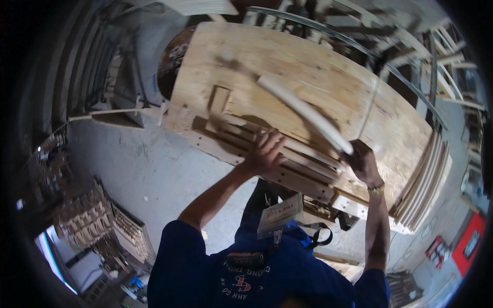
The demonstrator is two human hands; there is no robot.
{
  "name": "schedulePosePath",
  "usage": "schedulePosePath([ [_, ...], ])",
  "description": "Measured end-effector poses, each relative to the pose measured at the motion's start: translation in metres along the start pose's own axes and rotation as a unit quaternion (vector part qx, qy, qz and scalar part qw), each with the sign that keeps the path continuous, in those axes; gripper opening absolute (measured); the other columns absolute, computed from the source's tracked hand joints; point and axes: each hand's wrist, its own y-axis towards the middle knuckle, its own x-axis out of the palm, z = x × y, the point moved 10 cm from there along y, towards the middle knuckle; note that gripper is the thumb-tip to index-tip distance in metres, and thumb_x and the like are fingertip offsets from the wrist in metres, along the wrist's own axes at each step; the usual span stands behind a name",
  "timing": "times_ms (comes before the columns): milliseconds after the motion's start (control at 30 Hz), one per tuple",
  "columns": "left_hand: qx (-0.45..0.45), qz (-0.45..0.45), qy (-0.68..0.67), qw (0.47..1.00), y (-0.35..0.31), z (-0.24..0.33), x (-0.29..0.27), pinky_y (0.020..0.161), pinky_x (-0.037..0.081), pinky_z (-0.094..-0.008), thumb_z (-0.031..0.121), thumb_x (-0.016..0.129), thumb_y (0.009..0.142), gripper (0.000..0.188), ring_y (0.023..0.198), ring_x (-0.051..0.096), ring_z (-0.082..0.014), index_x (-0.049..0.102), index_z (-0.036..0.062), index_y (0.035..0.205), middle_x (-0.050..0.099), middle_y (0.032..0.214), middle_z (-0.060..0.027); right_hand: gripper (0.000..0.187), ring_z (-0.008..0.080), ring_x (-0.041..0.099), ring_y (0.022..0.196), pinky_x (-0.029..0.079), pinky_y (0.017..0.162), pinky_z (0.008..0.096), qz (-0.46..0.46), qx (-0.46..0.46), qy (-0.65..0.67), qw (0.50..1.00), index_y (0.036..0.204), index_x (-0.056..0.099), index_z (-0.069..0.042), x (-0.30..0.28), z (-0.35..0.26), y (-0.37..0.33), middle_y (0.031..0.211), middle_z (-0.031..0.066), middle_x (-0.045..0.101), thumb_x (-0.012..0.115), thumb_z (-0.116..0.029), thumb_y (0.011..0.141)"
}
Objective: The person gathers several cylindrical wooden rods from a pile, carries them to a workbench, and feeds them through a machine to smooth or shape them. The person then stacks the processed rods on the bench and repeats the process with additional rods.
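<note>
Blue shirt (pixel 313 277), slat (pixel 306 113) in right hand (pixel 363 163)

The right grip (pixel 365 165) had its fingers wrapped around the near end of a long pale wooden piece (pixel 305 110), whose other end slanted far and left above the desk (pixel 231 61). The left grip (pixel 264 154) rested, fingers spread, on wooden strips (pixel 308 151) lying side by side along the near edge. Just left of those lay a short flat block (pixel 219 107). Thin boards (pixel 423 179) stood stacked at the desk's right end; a red panel (pixel 468 244) showed farther right, beyond them.
</note>
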Motion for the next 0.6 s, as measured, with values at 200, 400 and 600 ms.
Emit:
schedulePosePath([
  [200,-0.012,0.001,-0.004,1.0,-0.007,-0.005,0.002,0.102,0.027,-0.0511,0.036,0.069,0.073,0.065,0.114,0.04,-0.0305,0.047,0.0065,0.126,0.045,0.117,-0.0114,0.049,0.0328,0.062,0.08,0.05,0.072,0.0373,-0.17,-0.139,-0.188,0.957,0.113,0.056,-0.005,0.113,0.019,0.054,0.103,0.016,0.062,0.068,-0.033,0.075],
  [400,-0.038,-0.006,-0.003,0.999,-0.015,-0.011,0.006,0.102,0.026,-0.0526,0.038,0.069,0.075,0.065,0.115,0.04,-0.0301,0.046,0.0066,0.127,0.044,0.118,-0.011,0.047,0.0324,0.059,0.095,0.049,0.08,0.0392,-0.102,-0.107,-0.129,0.981,0.116,0.057,-0.009,0.092,-0.012,0.063,0.108,0.0155,0.06,0.071,-0.021,0.073],
  [600,-0.024,0.005,0.006,1.0,-0.017,-0.009,0.0,0.101,0.026,-0.0541,0.037,0.066,0.076,0.062,0.113,0.042,-0.0307,0.045,0.0062,0.126,0.046,0.118,-0.0126,0.043,0.0303,0.055,0.103,0.049,0.083,0.0377,-0.021,-0.289,-0.247,0.925,0.117,0.059,-0.012,0.08,-0.056,0.066,0.113,0.0123,0.059,0.067,-0.025,0.077],
])
